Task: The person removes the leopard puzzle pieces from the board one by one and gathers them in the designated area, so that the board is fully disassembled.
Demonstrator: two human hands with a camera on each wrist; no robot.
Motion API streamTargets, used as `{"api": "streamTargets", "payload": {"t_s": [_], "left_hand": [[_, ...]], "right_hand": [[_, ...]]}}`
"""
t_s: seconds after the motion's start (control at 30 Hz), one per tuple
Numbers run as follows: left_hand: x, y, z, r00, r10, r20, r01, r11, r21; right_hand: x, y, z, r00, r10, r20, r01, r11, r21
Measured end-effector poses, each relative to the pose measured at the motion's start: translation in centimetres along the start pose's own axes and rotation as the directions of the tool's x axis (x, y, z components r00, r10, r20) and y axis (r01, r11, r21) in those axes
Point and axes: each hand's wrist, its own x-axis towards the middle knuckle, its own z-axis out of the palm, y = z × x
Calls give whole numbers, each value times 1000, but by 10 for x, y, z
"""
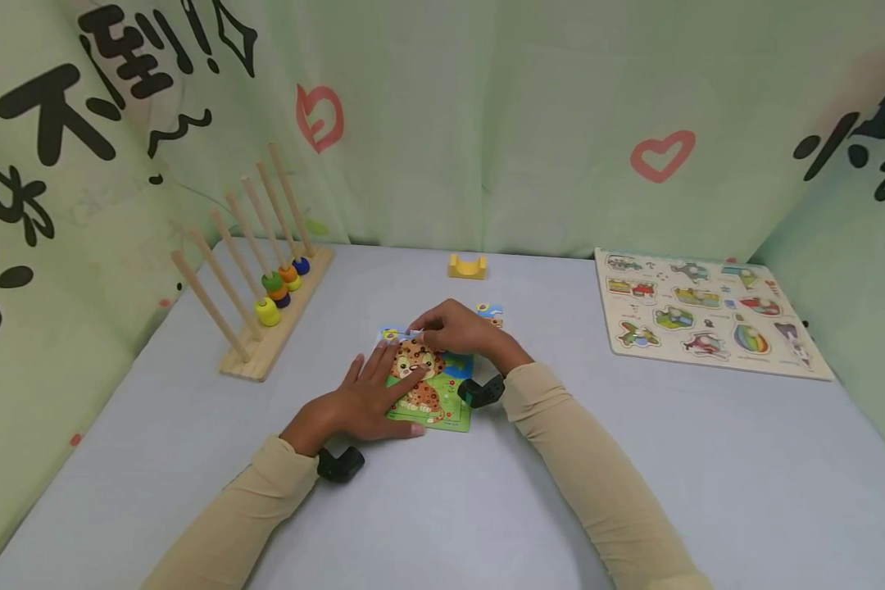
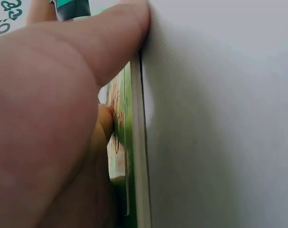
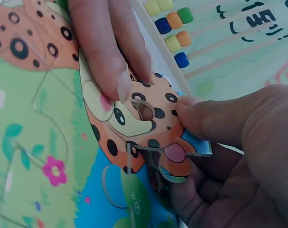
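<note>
A jigsaw puzzle (image 1: pixel 450 401) with a spotted leopard cub on green grass lies flat on the table in the head view. My left hand (image 1: pixel 372 401) is spread over its left side, fingers straight, and two of its fingertips (image 3: pixel 106 71) press on the cub's face in the right wrist view. At the puzzle's far edge my right hand (image 1: pixel 453 328) pinches a puzzle piece (image 3: pixel 160 104) with part of the spotted head on it. That piece sits tilted, one edge raised above the pieces beside it. Another puzzle piece (image 1: pixel 491 312) lies just behind my right hand.
A wooden peg rack (image 1: pixel 283 328) with coloured beads stands at the left. Near the back edge is a yellow curved block (image 1: pixel 468 267). A wooden picture board (image 1: pixel 708 307) lies at the right. Green curtains (image 1: pixel 487 123) hang behind the white table (image 1: pixel 546 524).
</note>
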Motion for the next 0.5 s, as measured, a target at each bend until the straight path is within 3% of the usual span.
{"api": "streamTargets", "payload": {"t_s": [0.2, 0.37, 0.5], "left_hand": [[0, -1, 1, 1000, -1, 2, 1, 1000, -5], [2, -2, 2, 1000, 1, -3, -1, 1000, 3], [2, -2, 3, 1000, -2, -7, 2, 1000, 0]], "right_hand": [[0, 4, 1, 995, 50, -90, -41, 995, 95], [-1, 4, -3, 988, 62, -141, -52, 996, 78], [-3, 4, -10, 988, 89, -130, -83, 995, 53]]}}
